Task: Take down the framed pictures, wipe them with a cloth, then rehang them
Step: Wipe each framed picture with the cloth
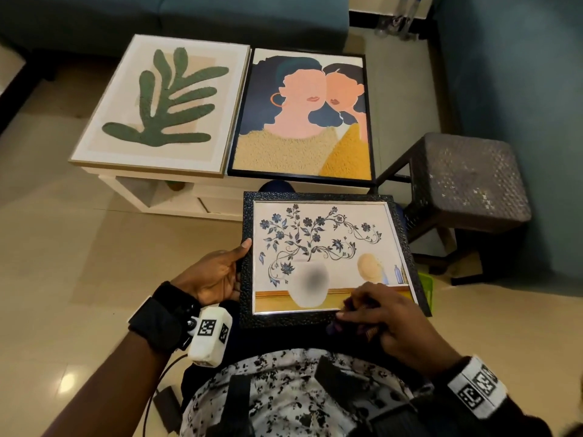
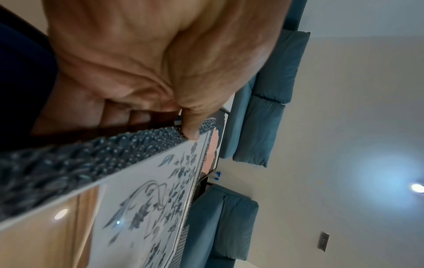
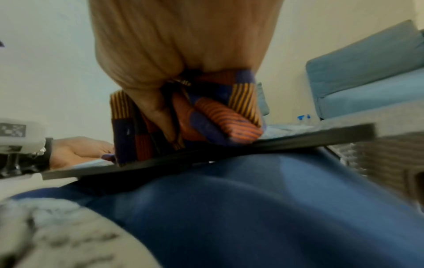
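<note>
Floral picture: dark pebbled frame, silver inner edge, blue flowers rising from a white vase; lies glass up on the person's lap, near the viewer.
Left hand: grips the frame's left edge, thumb on top, fingers curled underneath.
Right hand: fingers closed round a bunched cloth, striped orange and blue, pressed on the near right corner of the glass.
Leaf picture: pale frame, green leaf; flat on the white surface, far left.
Faces picture: black frame, two faces; flat on the surface, just right of the leaf picture.
Stool: dark woven, right of the surface.
Sofa: teal, beyond the surface.
</note>
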